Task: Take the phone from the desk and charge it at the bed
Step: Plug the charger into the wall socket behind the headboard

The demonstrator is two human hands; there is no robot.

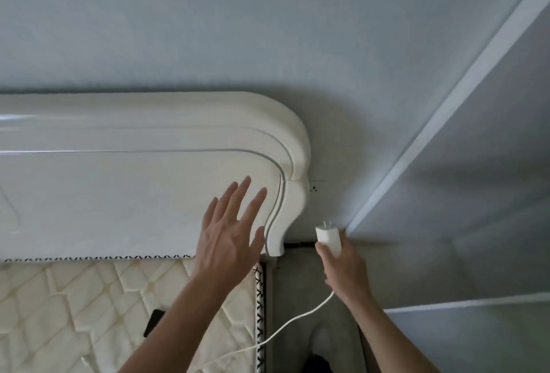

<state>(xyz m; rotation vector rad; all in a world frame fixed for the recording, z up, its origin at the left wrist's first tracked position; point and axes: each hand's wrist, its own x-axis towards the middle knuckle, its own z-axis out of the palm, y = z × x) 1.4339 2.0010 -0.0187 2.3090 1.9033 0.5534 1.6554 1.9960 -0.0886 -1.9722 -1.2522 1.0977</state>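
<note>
The right hand [342, 265] has its grip wrapped around the white charger plug [328, 237], prongs pointing up and away toward the wall [327, 200] just right of the headboard [148, 179], where a faint mark may be the socket, though I cannot tell. The left hand [229, 235] hovers spread and empty before the headboard. The cable [285, 323] trails back onto the mattress [74, 298], where the phone [153, 322] lies, half hidden by the left forearm. The gap between bed and wall is narrow.

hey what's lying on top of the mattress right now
A dark phone lies on the quilted mattress, mostly covered by the left forearm. A white cable trails across the mattress edge from the charger in the right hand. Its far end is out of sight.
</note>
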